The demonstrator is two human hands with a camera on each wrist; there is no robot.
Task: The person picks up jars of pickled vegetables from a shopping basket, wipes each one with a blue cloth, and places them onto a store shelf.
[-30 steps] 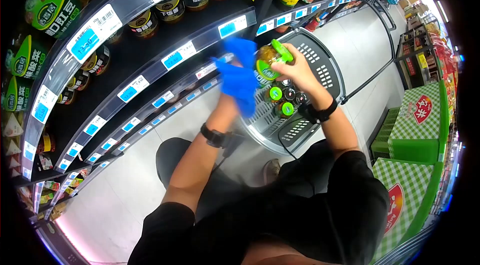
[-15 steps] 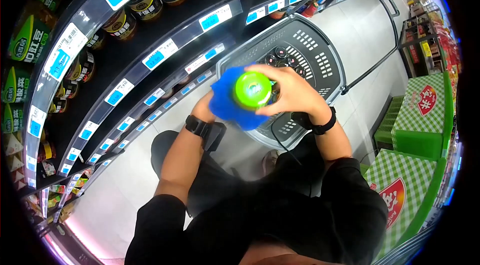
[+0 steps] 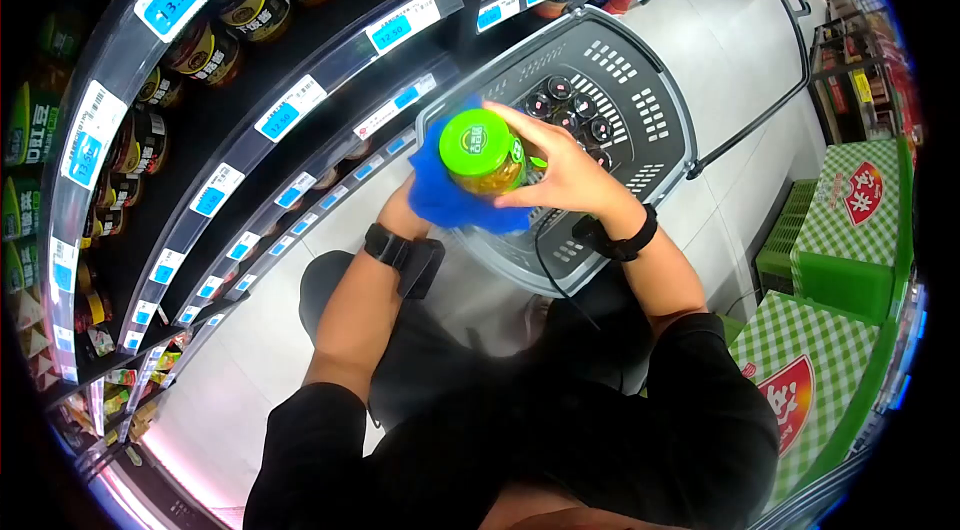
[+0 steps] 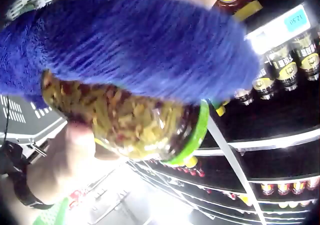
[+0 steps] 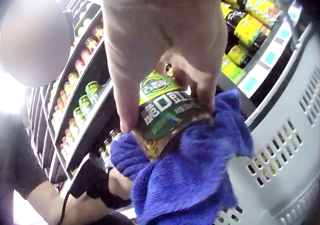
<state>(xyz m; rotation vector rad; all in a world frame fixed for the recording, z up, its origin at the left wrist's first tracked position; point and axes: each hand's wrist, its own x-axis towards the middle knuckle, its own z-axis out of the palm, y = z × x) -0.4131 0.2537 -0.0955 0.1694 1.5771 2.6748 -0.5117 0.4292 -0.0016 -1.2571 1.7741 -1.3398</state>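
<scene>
A glass jar with a green lid is tilted, its lid toward the head camera. My right hand grips it, thumb and fingers on opposite sides. Its green and black label faces the right wrist camera. A blue cloth lies against the jar's far side and base, with my left hand behind it, fingers mostly hidden. Chopped contents show through the glass below the cloth in the left wrist view.
A grey basket stands beyond my hands, holding several dark-lidded jars. Shelves of jars with price labels curve along the left. Green checked boxes are at the right. A black cable hangs below my right wrist.
The jar has moved left and down from above the basket, its lid turning up toward the head camera. The cloth, swinging beside the jar earlier, now lies against it.
</scene>
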